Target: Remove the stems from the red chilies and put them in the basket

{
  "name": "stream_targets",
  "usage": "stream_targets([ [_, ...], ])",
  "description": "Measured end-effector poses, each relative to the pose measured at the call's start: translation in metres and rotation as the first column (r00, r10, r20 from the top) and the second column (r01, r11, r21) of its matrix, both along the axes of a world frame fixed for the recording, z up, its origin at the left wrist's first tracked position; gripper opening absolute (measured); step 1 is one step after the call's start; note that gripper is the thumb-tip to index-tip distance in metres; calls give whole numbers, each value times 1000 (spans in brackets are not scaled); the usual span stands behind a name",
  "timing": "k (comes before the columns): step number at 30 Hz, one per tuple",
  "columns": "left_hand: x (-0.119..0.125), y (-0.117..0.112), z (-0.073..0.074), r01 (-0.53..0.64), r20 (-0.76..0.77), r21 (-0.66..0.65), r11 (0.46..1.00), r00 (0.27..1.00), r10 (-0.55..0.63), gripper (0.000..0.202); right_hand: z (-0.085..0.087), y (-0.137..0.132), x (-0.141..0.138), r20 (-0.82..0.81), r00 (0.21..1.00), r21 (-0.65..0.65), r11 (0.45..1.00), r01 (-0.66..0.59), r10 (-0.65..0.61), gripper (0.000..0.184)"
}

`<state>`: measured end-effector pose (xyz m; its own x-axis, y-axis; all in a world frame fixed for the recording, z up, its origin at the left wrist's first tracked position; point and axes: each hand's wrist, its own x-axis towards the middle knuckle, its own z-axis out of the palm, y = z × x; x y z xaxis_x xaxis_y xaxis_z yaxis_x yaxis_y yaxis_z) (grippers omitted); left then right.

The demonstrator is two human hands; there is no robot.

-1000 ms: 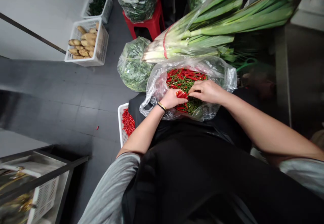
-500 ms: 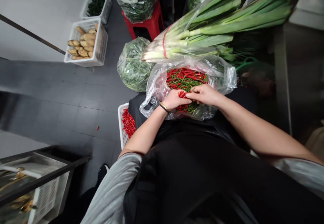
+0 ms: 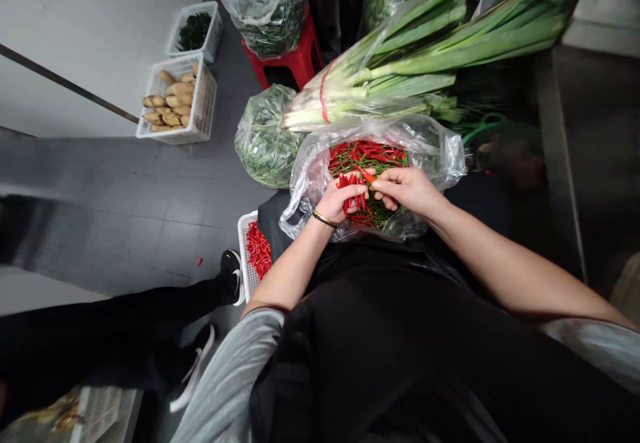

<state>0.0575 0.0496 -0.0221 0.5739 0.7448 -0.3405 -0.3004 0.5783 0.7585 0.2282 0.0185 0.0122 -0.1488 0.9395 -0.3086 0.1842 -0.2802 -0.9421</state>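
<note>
Chilies [image 3: 351,193] bunched in the left hand [image 3: 337,201], fingers [image 3: 345,188] curled around them, above an open plastic bag [image 3: 310,179] of red chilies on green stems, resting on the person's black apron [image 3: 350,336]. Right hand [image 3: 405,188] just beside, its fingers [image 3: 383,177] narrow at a chili end; can't tell if they grip it. White crate [image 3: 246,249] of loose red chilies sits low on the left of the bag. Step in hand looks like picking chilies from stems; next move seems to call for moving the picked bunch to the crate.
</note>
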Motion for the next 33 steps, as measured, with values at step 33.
stream_targets([
  [33, 0, -21, 6, 43, 133, -159, 986, 991, -21, 27, -19, 41, 42, 976, 208, 18, 921, -388, 68, 45],
])
